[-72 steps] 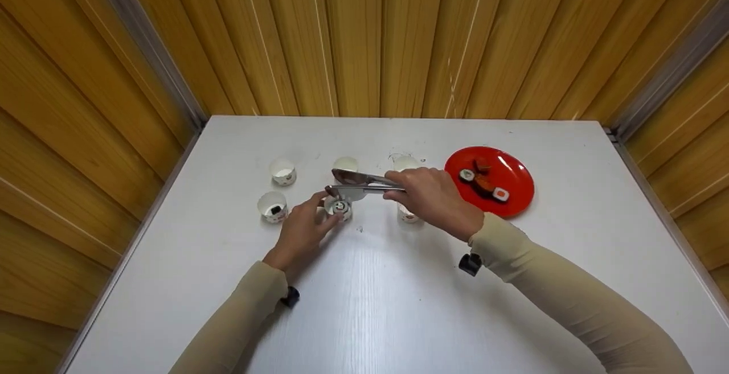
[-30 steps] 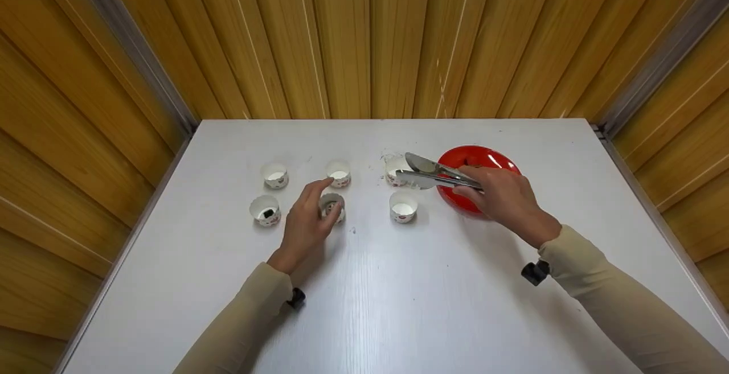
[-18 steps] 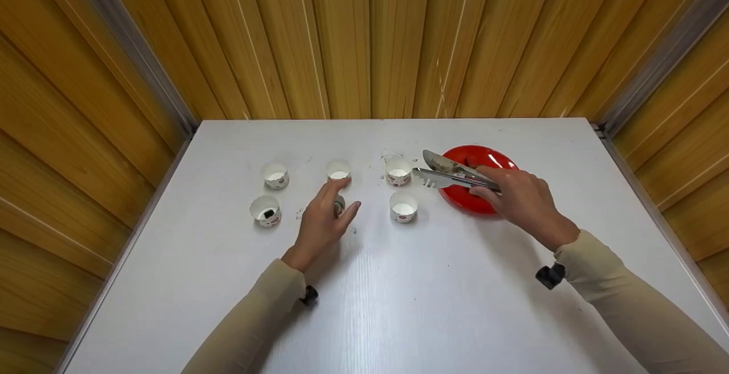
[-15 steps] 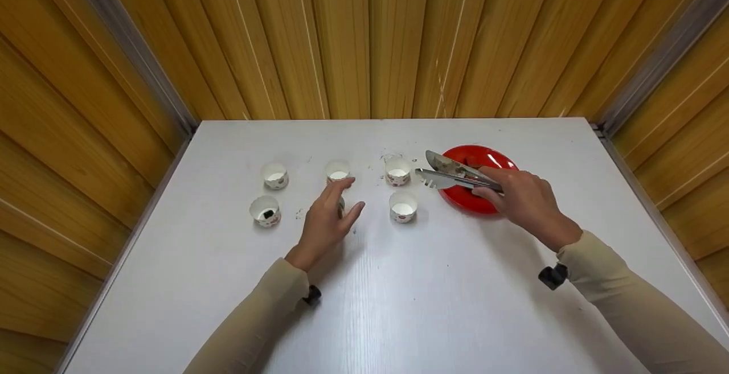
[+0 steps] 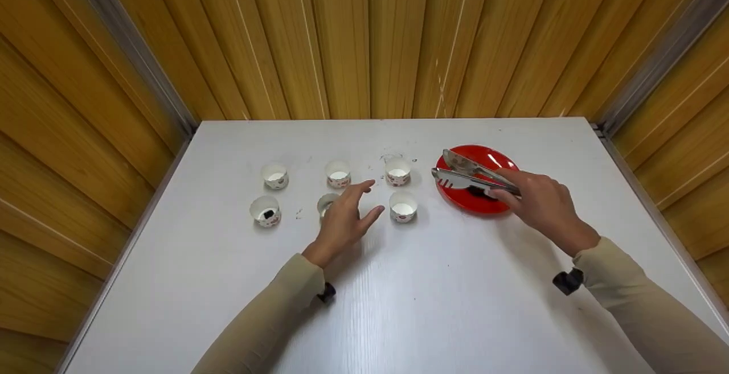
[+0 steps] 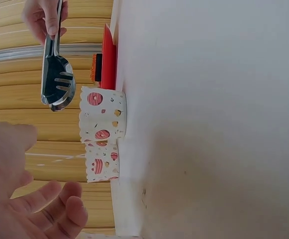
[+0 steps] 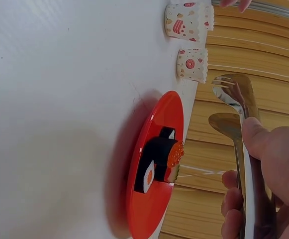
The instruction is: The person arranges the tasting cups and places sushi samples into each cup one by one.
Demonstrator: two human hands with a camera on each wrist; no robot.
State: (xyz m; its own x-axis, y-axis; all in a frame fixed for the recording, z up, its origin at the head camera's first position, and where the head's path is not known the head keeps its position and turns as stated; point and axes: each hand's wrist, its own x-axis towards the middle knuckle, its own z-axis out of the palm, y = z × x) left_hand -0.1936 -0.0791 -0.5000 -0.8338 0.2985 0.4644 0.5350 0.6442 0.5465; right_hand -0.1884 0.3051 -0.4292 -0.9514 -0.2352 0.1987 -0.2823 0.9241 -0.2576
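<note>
My right hand (image 5: 544,206) grips metal serving tongs (image 7: 246,94), one arm ending in a fork, the other in a spoon. They hang above the red plate (image 5: 501,160), arms apart, with nothing between their tips. Several sushi pieces, among them a roe-topped sushi (image 7: 164,151) and a white-faced sushi roll (image 7: 145,175), lie on the plate in the right wrist view. My left hand (image 5: 342,223) hovers with fingers spread and nothing held, partly hiding a patterned paper baking cup (image 5: 324,203) in the front row.
Several paper cups stand in two rows on the white table (image 5: 398,305). The front-left cup (image 5: 265,212) holds a small black piece; a right cup (image 5: 403,209) lies between my left hand and the plate. Wood-patterned walls (image 5: 353,38) border the table.
The tongs have moved right from the front middle cup to above the plate. My left hand has left that cup and drifted right, its fingers spreading.
</note>
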